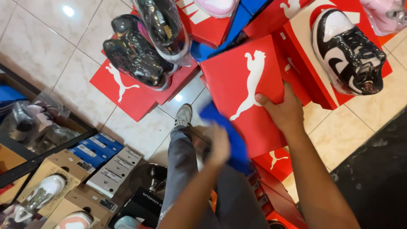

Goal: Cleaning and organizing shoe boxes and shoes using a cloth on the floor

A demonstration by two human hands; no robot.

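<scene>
The person is standing over a pale tiled floor (85, 38), looking down at both bare hands. The right hand (285, 111) is lying against the lower right edge of a red cardboard shoe box with a white leaping-cat figure on its lid (246, 89); the thumb is pressing flat on the lid and the fingers are curling round the box's side, so the hand is closing on the box and steadying it. The box is sitting tilted on top of more red boxes stacked below it (271, 163).

The left hand (219, 145) is blurred, just left of the box's lower corner, and is gripping a bright blue cloth (231, 135) that is lying against the box's near edge; how tightly the fingers are closing cannot be made out.

Beyond the box, a black and white glossy sneaker wrapped in clear film (347, 51) is resting on another red box. To the left, dark film-wrapped shoes (137, 53) are lying on red boxes, and small blue and white boxes (104, 154) are standing in a row by the person's grey trouser leg (180, 165).
</scene>
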